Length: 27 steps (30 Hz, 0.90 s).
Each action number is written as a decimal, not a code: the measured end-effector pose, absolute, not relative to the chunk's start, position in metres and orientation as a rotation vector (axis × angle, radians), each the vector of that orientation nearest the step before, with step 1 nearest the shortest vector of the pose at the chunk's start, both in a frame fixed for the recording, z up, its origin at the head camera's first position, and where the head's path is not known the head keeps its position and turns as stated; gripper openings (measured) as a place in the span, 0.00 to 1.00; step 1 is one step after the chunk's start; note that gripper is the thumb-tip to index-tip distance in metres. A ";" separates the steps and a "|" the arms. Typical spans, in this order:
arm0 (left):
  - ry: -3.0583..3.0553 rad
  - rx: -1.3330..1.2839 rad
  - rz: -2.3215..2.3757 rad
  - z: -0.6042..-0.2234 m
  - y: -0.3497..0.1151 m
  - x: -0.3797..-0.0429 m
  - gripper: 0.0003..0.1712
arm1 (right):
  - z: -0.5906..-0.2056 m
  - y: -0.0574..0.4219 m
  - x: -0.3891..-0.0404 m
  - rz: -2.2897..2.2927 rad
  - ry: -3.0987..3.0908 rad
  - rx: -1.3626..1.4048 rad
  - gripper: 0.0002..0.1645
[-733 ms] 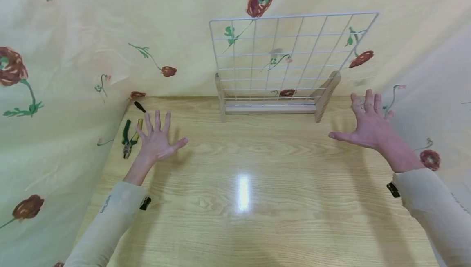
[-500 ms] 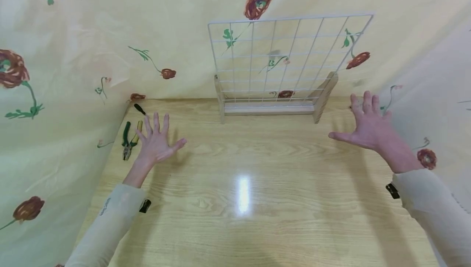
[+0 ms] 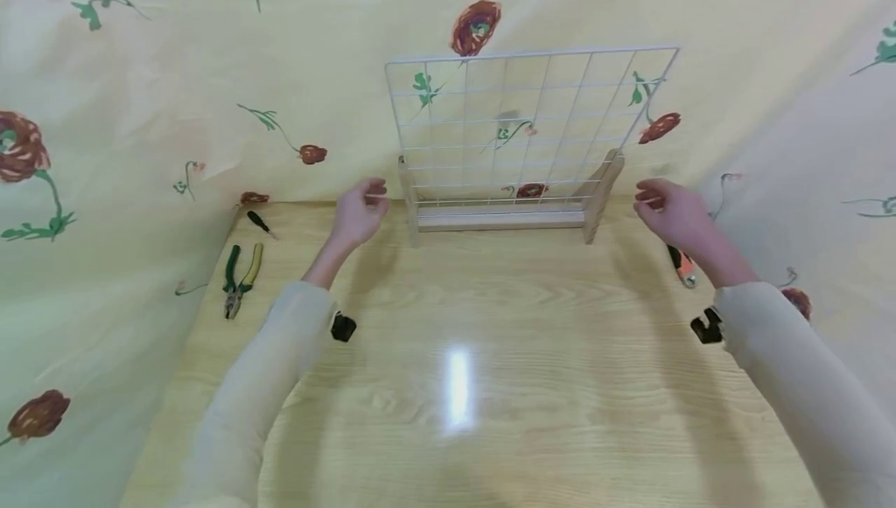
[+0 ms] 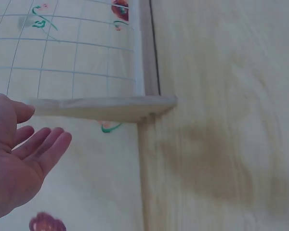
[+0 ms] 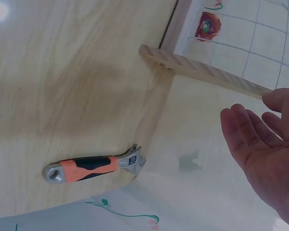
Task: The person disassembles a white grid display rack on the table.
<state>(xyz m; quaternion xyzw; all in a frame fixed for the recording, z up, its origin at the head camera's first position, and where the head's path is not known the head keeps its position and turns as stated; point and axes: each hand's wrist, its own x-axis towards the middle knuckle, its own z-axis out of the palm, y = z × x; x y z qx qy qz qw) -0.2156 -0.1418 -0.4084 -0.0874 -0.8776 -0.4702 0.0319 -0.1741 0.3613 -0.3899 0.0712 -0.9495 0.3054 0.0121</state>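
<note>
A white wire grid panel (image 3: pixel 532 55) stands in a wooden base with a crossbar (image 3: pixel 500 218), a left upright (image 3: pixel 409 204) and a right upright (image 3: pixel 603 195). My left hand (image 3: pixel 358 212) is beside the left upright, its fingers loosely bent. In the left wrist view the thumb (image 4: pixel 23 111) appears close to the upright's top end; contact cannot be told. On the other side my right hand (image 3: pixel 673 216) hovers near the right upright, fingers bent. The right wrist view has its fingertips just below that upright (image 5: pixel 207 73), with nothing held.
Pliers (image 3: pixel 239 282) with green and yellow handles lie at the left of the wooden table (image 3: pixel 448 306), near a small black-handled screwdriver (image 3: pixel 259 222). An adjustable wrench (image 5: pixel 94 168) with an orange and black handle lies at the right. Flowered cloth surrounds the back and sides.
Both hands have moved inward toward the rack's uprights, and their spread fingers have bent. The wrench has come into view beneath the right arm. The head view has shifted slightly.
</note>
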 end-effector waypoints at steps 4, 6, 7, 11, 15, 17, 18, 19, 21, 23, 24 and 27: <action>-2.699 -0.298 -1.473 -0.407 -0.132 -0.234 0.29 | -0.390 0.353 -0.194 1.092 -2.947 0.161 0.30; -2.714 -0.314 -1.480 -0.406 -0.129 -0.241 0.32 | -0.388 0.352 -0.201 1.140 -2.941 0.143 0.32; -2.712 -0.320 -1.498 -0.405 -0.128 -0.244 0.33 | -0.386 0.351 -0.205 1.166 -2.929 0.143 0.33; -2.719 -0.309 -1.517 -0.400 -0.126 -0.256 0.34 | -0.378 0.350 -0.220 1.251 -2.892 0.151 0.33; -2.747 -0.295 -1.587 -0.393 -0.126 -0.261 0.34 | -0.375 0.349 -0.232 1.332 -2.887 0.153 0.33; -2.765 -0.306 -1.627 -0.392 -0.124 -0.262 0.33 | -0.376 0.349 -0.235 1.360 -2.886 0.147 0.33; -2.772 -0.311 -1.647 -0.392 -0.123 -0.263 0.33 | -0.377 0.349 -0.236 1.357 -2.888 0.148 0.32; -2.779 -0.320 -1.659 -0.392 -0.122 -0.264 0.32 | -0.378 0.350 -0.237 1.361 -2.887 0.148 0.32; -2.782 -0.337 -1.674 -0.394 -0.119 -0.266 0.32 | -0.380 0.350 -0.238 1.364 -2.887 0.154 0.30; -2.774 -0.346 -1.678 -0.396 -0.117 -0.268 0.31 | -0.381 0.350 -0.238 1.379 -2.894 0.164 0.30; -2.763 -0.347 -1.680 -0.397 -0.117 -0.268 0.31 | -0.381 0.349 -0.239 1.388 -2.894 0.172 0.29; -2.741 -0.348 -1.668 -0.399 -0.116 -0.268 0.30 | -0.381 0.348 -0.240 1.421 -2.897 0.189 0.28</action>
